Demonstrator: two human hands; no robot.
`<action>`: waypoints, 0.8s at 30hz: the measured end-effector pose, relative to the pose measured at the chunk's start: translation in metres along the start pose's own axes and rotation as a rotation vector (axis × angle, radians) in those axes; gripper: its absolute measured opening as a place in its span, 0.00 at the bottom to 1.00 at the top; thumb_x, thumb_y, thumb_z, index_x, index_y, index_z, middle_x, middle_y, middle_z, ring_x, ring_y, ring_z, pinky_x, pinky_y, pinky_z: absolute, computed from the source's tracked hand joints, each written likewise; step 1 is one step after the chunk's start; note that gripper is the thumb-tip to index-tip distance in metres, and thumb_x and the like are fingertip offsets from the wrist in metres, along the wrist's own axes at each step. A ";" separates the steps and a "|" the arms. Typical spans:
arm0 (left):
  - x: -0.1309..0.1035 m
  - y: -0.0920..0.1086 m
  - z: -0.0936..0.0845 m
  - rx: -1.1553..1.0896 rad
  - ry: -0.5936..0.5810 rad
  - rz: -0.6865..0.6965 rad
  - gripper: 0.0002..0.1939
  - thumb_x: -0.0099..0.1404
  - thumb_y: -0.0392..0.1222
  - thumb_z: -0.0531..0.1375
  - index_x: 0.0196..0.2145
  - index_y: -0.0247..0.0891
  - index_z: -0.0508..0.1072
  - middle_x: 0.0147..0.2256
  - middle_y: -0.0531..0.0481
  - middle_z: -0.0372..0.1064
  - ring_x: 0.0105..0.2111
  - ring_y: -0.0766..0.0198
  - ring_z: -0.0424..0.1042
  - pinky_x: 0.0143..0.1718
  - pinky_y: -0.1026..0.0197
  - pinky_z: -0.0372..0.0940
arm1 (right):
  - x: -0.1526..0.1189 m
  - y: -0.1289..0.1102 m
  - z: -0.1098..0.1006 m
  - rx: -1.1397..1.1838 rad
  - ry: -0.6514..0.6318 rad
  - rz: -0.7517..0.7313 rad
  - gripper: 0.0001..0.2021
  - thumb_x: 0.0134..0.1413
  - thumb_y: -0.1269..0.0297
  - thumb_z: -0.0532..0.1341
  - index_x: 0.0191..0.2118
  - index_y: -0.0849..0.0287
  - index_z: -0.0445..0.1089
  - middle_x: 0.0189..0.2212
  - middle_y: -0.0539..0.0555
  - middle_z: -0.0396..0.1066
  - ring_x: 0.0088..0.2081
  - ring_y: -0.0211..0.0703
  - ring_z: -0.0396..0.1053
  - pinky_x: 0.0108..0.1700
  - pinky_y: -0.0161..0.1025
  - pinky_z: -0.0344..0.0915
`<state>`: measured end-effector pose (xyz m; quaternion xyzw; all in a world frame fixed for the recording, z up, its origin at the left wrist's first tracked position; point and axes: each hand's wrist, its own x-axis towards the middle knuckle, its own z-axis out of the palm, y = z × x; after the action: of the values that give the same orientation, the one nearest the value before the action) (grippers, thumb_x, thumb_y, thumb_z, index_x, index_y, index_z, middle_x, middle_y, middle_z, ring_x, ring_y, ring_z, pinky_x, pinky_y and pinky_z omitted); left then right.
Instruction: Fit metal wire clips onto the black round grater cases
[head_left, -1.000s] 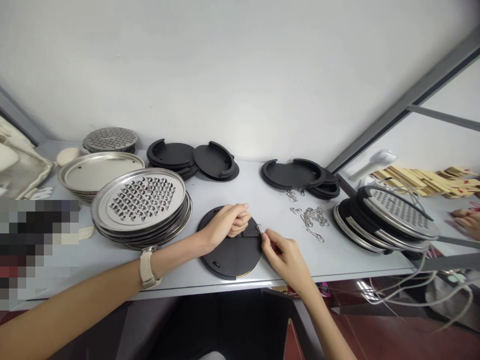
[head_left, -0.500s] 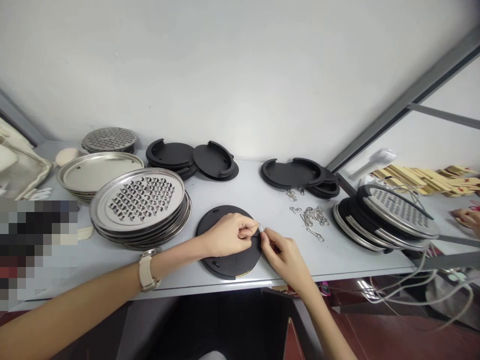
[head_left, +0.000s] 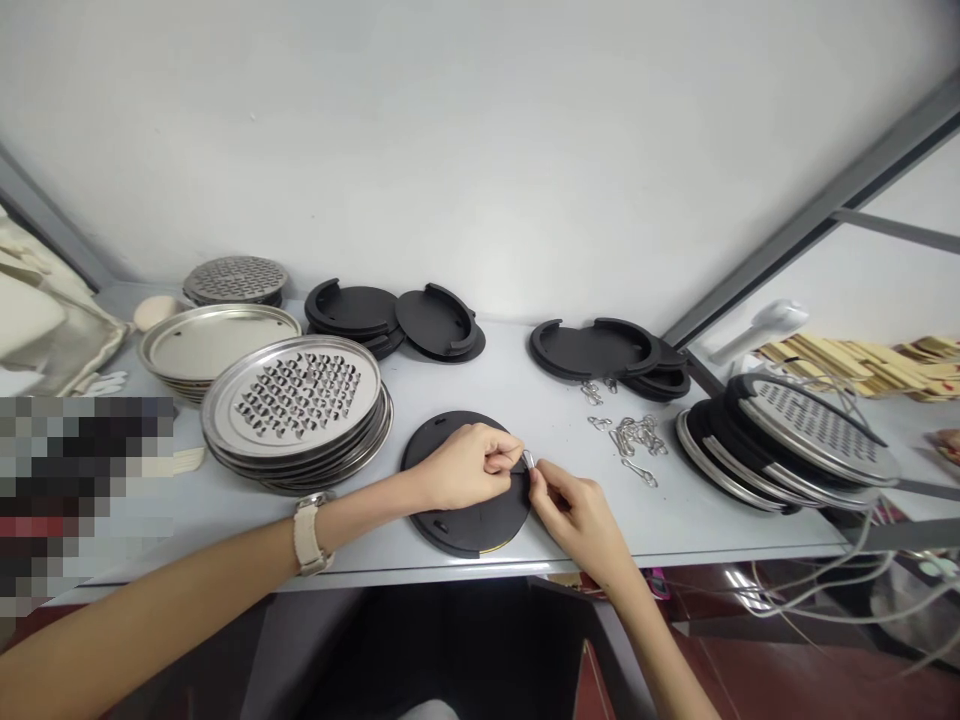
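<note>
A round black plastic disc (head_left: 469, 530) lies on the shelf near its front edge. My left hand (head_left: 474, 466) is over it, fingers curled closed; whatever is inside them is hidden. At the disc's right edge, my right hand (head_left: 576, 512) pinches a small bent-wire clip (head_left: 528, 459) between thumb and forefinger. The clip's upper end comes close to my left fingertips; I cannot tell whether they grip it. Several loose wire clips (head_left: 637, 436) lie to the right of my hands.
To the left stand a stack of round metal graters (head_left: 300, 395) and pale metal plates (head_left: 217, 340). Black holders (head_left: 592, 350) lie along the wall. A stack of graters and black discs (head_left: 806, 420) stands right, near a metal frame bar (head_left: 810, 190) and cables (head_left: 817, 600).
The whole scene has shifted slightly to the right in the view. Both hands keep almost the same pose over the disc, and the clip in the right fingers shows a little more.
</note>
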<state>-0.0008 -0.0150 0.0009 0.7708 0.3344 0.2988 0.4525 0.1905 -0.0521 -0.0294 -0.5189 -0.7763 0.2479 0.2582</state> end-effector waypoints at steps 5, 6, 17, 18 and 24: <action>0.000 0.001 -0.001 -0.005 -0.004 0.000 0.13 0.47 0.28 0.51 0.20 0.38 0.46 0.19 0.60 0.41 0.22 0.70 0.43 0.23 0.62 0.42 | 0.000 0.000 0.000 -0.014 0.010 -0.015 0.16 0.63 0.61 0.49 0.24 0.56 0.46 0.18 0.43 0.44 0.21 0.31 0.45 0.24 0.32 0.46; -0.001 0.001 -0.001 -0.007 -0.006 0.000 0.13 0.48 0.28 0.51 0.20 0.38 0.46 0.19 0.60 0.41 0.22 0.70 0.43 0.23 0.63 0.42 | -0.001 -0.001 0.000 -0.013 0.010 -0.020 0.16 0.63 0.61 0.49 0.24 0.56 0.46 0.18 0.43 0.44 0.21 0.31 0.45 0.24 0.32 0.46; 0.000 -0.001 0.000 -0.042 -0.011 0.004 0.13 0.48 0.29 0.51 0.20 0.38 0.46 0.19 0.60 0.41 0.22 0.70 0.43 0.23 0.63 0.42 | 0.001 0.000 0.002 -0.039 0.043 0.000 0.17 0.63 0.60 0.49 0.24 0.56 0.46 0.18 0.42 0.44 0.20 0.31 0.44 0.23 0.32 0.46; 0.000 -0.001 0.000 -0.043 -0.011 0.006 0.13 0.47 0.29 0.52 0.20 0.38 0.46 0.19 0.60 0.42 0.22 0.70 0.43 0.23 0.63 0.42 | 0.001 -0.001 0.001 -0.042 0.038 -0.001 0.17 0.63 0.60 0.49 0.24 0.56 0.47 0.17 0.42 0.44 0.20 0.31 0.44 0.23 0.32 0.46; -0.001 0.002 -0.001 -0.026 -0.011 -0.003 0.13 0.48 0.29 0.51 0.20 0.39 0.46 0.19 0.60 0.41 0.22 0.70 0.42 0.23 0.62 0.41 | 0.001 -0.003 0.000 -0.054 0.029 -0.029 0.16 0.62 0.61 0.49 0.24 0.56 0.47 0.17 0.43 0.45 0.20 0.32 0.45 0.24 0.32 0.47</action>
<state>-0.0019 -0.0158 0.0027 0.7660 0.3291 0.2983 0.4648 0.1881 -0.0518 -0.0276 -0.5178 -0.7862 0.2156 0.2591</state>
